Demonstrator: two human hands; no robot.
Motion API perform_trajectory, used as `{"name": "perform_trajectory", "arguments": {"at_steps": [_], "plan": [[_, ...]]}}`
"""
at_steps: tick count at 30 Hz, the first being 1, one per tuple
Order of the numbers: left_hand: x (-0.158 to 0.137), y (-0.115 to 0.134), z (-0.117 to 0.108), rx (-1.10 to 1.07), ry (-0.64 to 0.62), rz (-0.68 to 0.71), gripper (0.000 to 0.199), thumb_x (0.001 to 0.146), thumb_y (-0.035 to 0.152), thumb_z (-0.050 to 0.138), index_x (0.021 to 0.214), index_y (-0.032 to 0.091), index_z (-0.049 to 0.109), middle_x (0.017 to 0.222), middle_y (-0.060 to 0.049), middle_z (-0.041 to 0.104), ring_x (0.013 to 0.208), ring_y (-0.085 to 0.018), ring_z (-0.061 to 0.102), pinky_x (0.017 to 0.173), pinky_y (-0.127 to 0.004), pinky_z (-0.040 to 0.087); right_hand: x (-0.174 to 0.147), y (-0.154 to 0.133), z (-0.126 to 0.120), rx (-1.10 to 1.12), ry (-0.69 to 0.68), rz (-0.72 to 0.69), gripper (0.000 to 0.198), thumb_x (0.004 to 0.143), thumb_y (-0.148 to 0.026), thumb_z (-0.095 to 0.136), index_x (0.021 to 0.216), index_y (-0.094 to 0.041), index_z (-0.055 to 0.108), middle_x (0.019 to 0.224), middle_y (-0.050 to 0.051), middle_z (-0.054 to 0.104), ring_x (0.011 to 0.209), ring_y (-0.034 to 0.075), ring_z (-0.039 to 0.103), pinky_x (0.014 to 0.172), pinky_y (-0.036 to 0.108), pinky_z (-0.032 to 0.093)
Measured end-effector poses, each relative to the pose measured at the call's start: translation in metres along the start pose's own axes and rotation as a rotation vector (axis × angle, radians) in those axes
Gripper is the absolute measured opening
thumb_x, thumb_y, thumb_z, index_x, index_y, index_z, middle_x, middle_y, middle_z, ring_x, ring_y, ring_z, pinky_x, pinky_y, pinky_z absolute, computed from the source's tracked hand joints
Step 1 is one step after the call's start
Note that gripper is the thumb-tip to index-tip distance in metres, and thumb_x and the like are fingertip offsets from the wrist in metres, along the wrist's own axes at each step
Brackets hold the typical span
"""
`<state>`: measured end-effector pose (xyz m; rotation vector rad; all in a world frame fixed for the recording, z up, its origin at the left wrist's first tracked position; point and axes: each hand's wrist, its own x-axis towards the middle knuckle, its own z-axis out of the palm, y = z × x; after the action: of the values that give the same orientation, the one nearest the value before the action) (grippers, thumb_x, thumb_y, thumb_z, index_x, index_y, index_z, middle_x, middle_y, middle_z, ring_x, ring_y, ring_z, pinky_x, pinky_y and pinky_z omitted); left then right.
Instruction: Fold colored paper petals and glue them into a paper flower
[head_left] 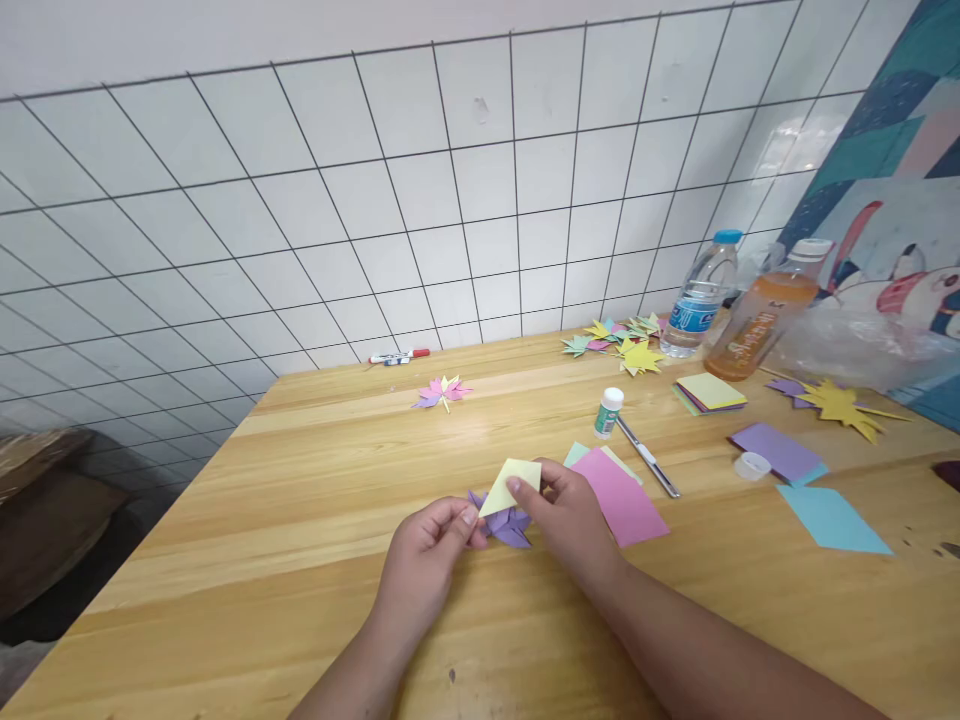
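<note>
My left hand [427,555] and my right hand [570,520] both pinch a small pale yellow paper piece [511,482] just above the wooden table [300,560]. Under the yellow piece lies a purple folded paper star [504,524], partly hidden by my fingers. A pink paper sheet [622,498] lies right of my right hand, with a green sheet edge [576,453] behind it.
A glue bottle [609,412] and a metal blade tool [649,460] stand behind the pink sheet. Farther back: a pink folded star [442,391], a marker [399,356], a paper stack [710,392], two bottles [697,295], several folded stars, loose purple [778,450] and blue [831,518] sheets.
</note>
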<state>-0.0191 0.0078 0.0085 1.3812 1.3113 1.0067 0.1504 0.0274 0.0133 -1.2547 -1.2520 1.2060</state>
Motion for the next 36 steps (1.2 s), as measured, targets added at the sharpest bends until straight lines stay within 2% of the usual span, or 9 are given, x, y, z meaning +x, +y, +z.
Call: {"name": "perform_trajectory", "arguments": {"at_steps": [4,7,9,12,17,21,24,29,36], "plan": [[0.001,-0.002,-0.001,-0.111,0.055,-0.029,0.025,0.076,0.039,0.061,0.071,0.015,0.064,0.060,-0.002,0.063,0.061,-0.016,0.059,0.064,-0.026,0.047,0.005,0.004,-0.004,0.062,0.048,-0.009,0.027,0.077,-0.043,0.057,0.079,-0.016,0.060,0.069,0.001,0.062,0.062,0.015,0.055,0.054,0.024,0.043],[-0.001,0.001,0.001,-0.124,0.075,-0.031,0.027,0.075,0.042,0.062,0.082,0.016,0.067,0.065,-0.002,0.065,0.065,-0.017,0.061,0.067,-0.029,0.050,0.002,0.004,-0.001,0.040,-0.022,-0.010,0.024,0.075,-0.040,0.058,0.075,-0.016,0.059,0.066,0.000,0.061,0.061,0.014,0.054,0.053,0.024,0.042],[-0.003,0.004,0.003,-0.091,0.014,-0.013,0.027,0.073,0.040,0.064,0.087,0.017,0.067,0.072,-0.003,0.068,0.070,-0.018,0.062,0.068,-0.028,0.049,-0.001,0.005,0.003,-0.001,-0.107,-0.030,0.021,0.074,-0.037,0.060,0.070,-0.016,0.059,0.065,0.000,0.060,0.060,0.014,0.053,0.053,0.023,0.042],[-0.003,0.004,0.006,-0.033,-0.068,0.001,0.020,0.073,0.036,0.065,0.077,0.017,0.066,0.069,-0.003,0.067,0.067,-0.016,0.061,0.065,-0.024,0.047,-0.005,0.007,0.009,-0.018,-0.180,-0.057,0.019,0.073,-0.036,0.061,0.069,-0.017,0.059,0.065,0.000,0.059,0.060,0.012,0.053,0.053,0.021,0.042],[-0.002,-0.001,0.007,-0.101,-0.007,-0.022,0.022,0.075,0.037,0.063,0.075,0.016,0.062,0.065,-0.003,0.066,0.064,-0.015,0.060,0.062,-0.023,0.046,-0.004,0.008,0.011,0.157,-0.197,0.021,0.022,0.074,-0.037,0.061,0.081,-0.017,0.057,0.067,0.000,0.058,0.057,0.011,0.053,0.047,0.020,0.041],[-0.003,0.002,0.006,-0.117,0.057,0.017,0.028,0.074,0.038,0.064,0.093,0.016,0.061,0.082,-0.005,0.068,0.076,-0.018,0.062,0.068,-0.027,0.049,-0.004,0.008,0.011,0.026,-0.177,-0.057,0.011,0.075,-0.027,0.059,0.077,-0.016,0.061,0.067,0.000,0.057,0.062,0.011,0.052,0.054,0.021,0.043],[-0.002,0.004,0.005,-0.151,0.109,-0.012,0.029,0.072,0.040,0.065,0.088,0.016,0.060,0.078,-0.005,0.067,0.070,-0.018,0.062,0.062,-0.027,0.049,-0.005,0.010,0.010,-0.052,-0.223,-0.109,0.008,0.076,-0.021,0.055,0.077,-0.017,0.062,0.067,-0.002,0.056,0.061,0.010,0.051,0.055,0.020,0.042],[-0.001,0.003,0.006,-0.218,0.086,-0.046,0.024,0.068,0.037,0.070,0.077,0.017,0.060,0.069,-0.001,0.065,0.062,-0.013,0.059,0.058,-0.022,0.048,-0.006,0.011,0.010,-0.009,-0.240,-0.094,0.008,0.078,-0.021,0.053,0.083,-0.019,0.058,0.072,-0.001,0.058,0.066,0.012,0.056,0.059,0.021,0.045],[0.000,0.001,0.004,-0.380,-0.032,-0.137,0.026,0.071,0.037,0.070,0.088,0.017,0.064,0.077,-0.004,0.068,0.071,-0.015,0.063,0.064,-0.024,0.051,-0.004,0.011,0.010,0.082,-0.301,0.025,0.001,0.080,-0.021,0.048,0.078,-0.021,0.048,0.064,-0.004,0.053,0.056,0.011,0.053,0.051,0.022,0.045]]}}
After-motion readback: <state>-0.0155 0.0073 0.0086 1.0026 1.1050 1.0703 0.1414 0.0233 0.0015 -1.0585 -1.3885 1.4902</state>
